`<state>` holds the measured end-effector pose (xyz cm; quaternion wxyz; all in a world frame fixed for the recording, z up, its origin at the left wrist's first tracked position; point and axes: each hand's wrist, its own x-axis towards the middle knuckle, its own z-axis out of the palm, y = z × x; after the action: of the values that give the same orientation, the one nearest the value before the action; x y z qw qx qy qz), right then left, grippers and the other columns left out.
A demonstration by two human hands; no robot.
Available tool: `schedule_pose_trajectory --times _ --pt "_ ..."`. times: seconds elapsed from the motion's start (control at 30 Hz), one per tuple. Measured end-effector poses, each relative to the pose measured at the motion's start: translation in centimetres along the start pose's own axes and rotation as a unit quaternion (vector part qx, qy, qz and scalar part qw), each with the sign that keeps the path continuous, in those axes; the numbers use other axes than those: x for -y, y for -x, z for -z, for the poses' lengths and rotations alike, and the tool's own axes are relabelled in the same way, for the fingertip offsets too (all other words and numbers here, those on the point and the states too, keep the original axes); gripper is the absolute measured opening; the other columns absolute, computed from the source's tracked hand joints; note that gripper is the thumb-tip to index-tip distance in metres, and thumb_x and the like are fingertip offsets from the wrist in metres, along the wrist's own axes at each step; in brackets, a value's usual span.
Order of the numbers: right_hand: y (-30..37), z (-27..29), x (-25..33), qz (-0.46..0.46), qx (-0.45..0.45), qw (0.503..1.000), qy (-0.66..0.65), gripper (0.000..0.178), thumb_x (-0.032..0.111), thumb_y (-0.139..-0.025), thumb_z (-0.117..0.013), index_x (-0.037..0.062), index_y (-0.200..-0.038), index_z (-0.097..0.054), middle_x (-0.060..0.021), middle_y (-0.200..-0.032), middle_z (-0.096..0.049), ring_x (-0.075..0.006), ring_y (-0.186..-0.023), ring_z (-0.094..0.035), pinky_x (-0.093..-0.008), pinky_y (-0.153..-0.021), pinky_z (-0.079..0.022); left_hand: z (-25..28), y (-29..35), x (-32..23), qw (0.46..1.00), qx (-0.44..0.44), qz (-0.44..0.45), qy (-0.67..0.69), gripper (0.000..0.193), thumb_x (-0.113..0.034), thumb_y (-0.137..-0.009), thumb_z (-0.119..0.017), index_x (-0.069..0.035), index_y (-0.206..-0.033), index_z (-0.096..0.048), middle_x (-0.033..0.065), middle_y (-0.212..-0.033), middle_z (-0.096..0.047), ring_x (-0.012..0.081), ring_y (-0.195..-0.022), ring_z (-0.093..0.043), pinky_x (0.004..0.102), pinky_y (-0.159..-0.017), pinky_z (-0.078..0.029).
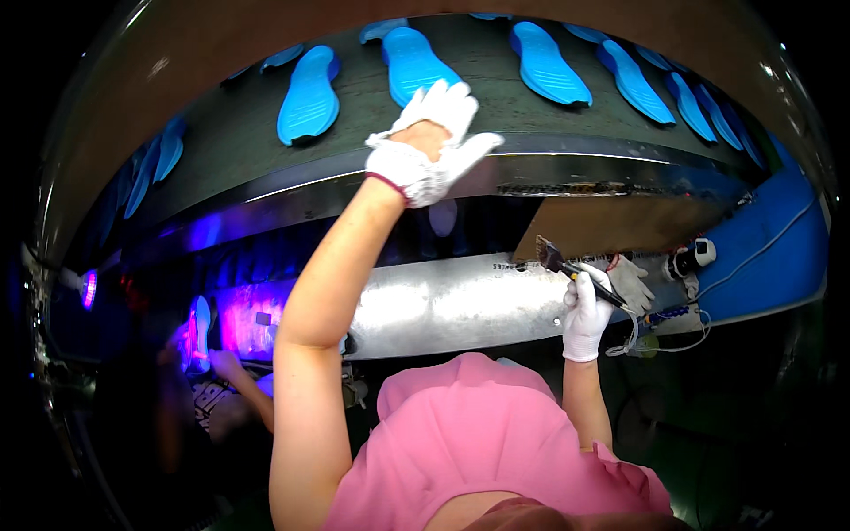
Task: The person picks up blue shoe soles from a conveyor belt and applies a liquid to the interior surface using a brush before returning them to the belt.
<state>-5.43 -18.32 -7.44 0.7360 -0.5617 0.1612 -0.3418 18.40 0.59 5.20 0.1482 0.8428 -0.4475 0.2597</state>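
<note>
My left hand [432,146], in a white knit glove, reaches up over the metal edge of the dark green belt [363,84]. Its fingers are stretched out over the near end of a blue shoe sole [414,66], the thumb pointing off to the right. Whether the fingertips press on the sole, I cannot tell. Lower and to the right, my right hand [584,319], also gloved in white, is closed around the handle of a brush [554,257]. The brush is tilted, its dark bristles pointing up and left above the metal worktop [434,296].
More blue soles, such as one on the left [309,93] and one on the right [549,64], lie along the belt. A loose glove [630,281] rests beside a black-and-white device [691,257] with cables. At left, a co-worker's hand [227,365] is near another sole [202,332] under purple light.
</note>
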Motion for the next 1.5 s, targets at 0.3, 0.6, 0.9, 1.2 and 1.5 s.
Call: schedule_pose_trajectory --times 0.3,0.6,0.9,1.2,1.5 --pt "-0.5 3.9 0.2 -0.01 -0.059 0.997 -0.041 0.016 0.009 -0.094 -0.061 0.0027 -0.108 -0.059 -0.0018 -0.076 -0.056 -0.0062 -0.06 -0.049 -0.0197 -0.054 -0.039 1.4 0.7 2.5 0.995 -0.059 -0.03 0.08 0.035 -0.025 -0.091 -0.065 -0.003 -0.118 -0.065 0.0187 -0.133 -0.057 0.0419 -0.128 -0.047 0.0469 -0.108 -0.038" --pt "-1.4 5.0 4.6 0.427 0.101 0.799 0.41 0.033 -0.004 -0.072 -0.072 0.0053 -0.104 -0.069 -0.0159 -0.111 -0.066 -0.0303 -0.094 -0.066 -0.0351 -0.081 -0.055 -2.3 -5.0 -4.8 0.984 -0.063 -0.089 0.139 0.028 -0.021 -0.089 -0.067 -0.002 -0.109 -0.069 0.0179 -0.124 -0.062 0.0386 -0.121 -0.054 0.0444 -0.104 -0.043" --pt "-1.5 6.0 4.2 0.429 0.029 0.829 0.358 0.031 -0.003 -0.076 -0.072 0.0025 -0.106 -0.069 -0.0163 -0.105 -0.068 -0.0235 -0.081 -0.067 -0.0312 -0.071 -0.055 -3.9 -5.3 -4.4 0.963 -0.083 -0.024 0.255 0.019 -0.013 -0.087 -0.067 0.0 -0.101 -0.071 0.016 -0.111 -0.069 0.0323 -0.111 -0.063 0.0398 -0.098 -0.048" --pt "-1.4 7.6 2.5 0.009 -0.148 0.986 -0.071 0.023 0.016 -0.095 -0.055 -0.002 -0.109 -0.062 -0.009 -0.085 -0.064 -0.0128 -0.066 -0.06 -0.0235 -0.054 -0.048 -3.9 -5.9 -6.3 0.945 -0.165 -0.02 0.281 0.017 -0.005 -0.087 -0.065 -0.001 -0.103 -0.07 0.0141 -0.112 -0.068 0.03 -0.112 -0.061 0.0397 -0.098 -0.047" --pt "2.9 10.7 2.9 -0.013 -0.168 0.986 0.011 0.021 0.01 -0.092 -0.057 -0.0039 -0.105 -0.065 -0.0099 -0.079 -0.066 -0.0119 -0.061 -0.062 -0.0231 -0.054 -0.051 -12.2 -19.3 -17.9 0.99 -0.052 -0.06 0.117 0.053 -0.025 -0.092 -0.057 -0.011 -0.141 -0.047 0.0228 -0.15 -0.036 0.0429 -0.137 -0.034 0.0539 -0.112 -0.031"
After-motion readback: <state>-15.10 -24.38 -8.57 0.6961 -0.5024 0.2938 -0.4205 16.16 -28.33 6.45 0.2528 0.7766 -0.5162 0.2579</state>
